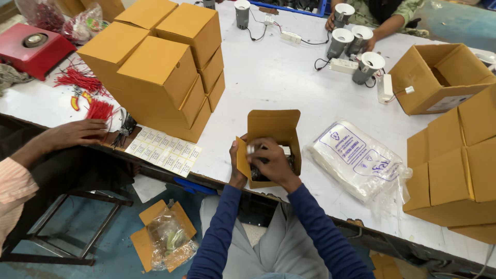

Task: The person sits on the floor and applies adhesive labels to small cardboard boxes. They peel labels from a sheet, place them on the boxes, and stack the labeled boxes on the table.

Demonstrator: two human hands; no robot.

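Worktop (279, 77): white and scuffed, stretching across most of the frame, with blue floor showing along the bottom.
Small box (273, 135): brown cardboard, sitting open at the near edge of the worktop in the lower centre, lid flap standing upright at its far side.
Left hand (237, 161): gripping the left side flap of the small box, thumb on the outside, fingers curling over its edge.
Right hand (272, 160): closing around a dark fitting (258, 174) and pressing it down inside the small box; most of the fitting is hidden by the fingers.
Sleeves: dark blue, running from the bottom centre up to both hands.
Plastic bag (356, 160): clear with blue print, lying just right of the small box.
Box stack (163, 67): closed brown cartons piling up in the upper left of the frame.
Label sheet (164, 151): white stickers lying at the foot of the stack, left of the small box.
Right cartons (457, 165): more brown boxes crowding the right edge, one open carton (439, 77) sitting behind them.
Lamp fittings (354, 46): grey cylinders with white rims standing at the top centre, wired to white drivers, a co-worker's hands resting among them.
Other person's hand (77, 133): lying flat at the left edge beside red wire bundles (85, 85).
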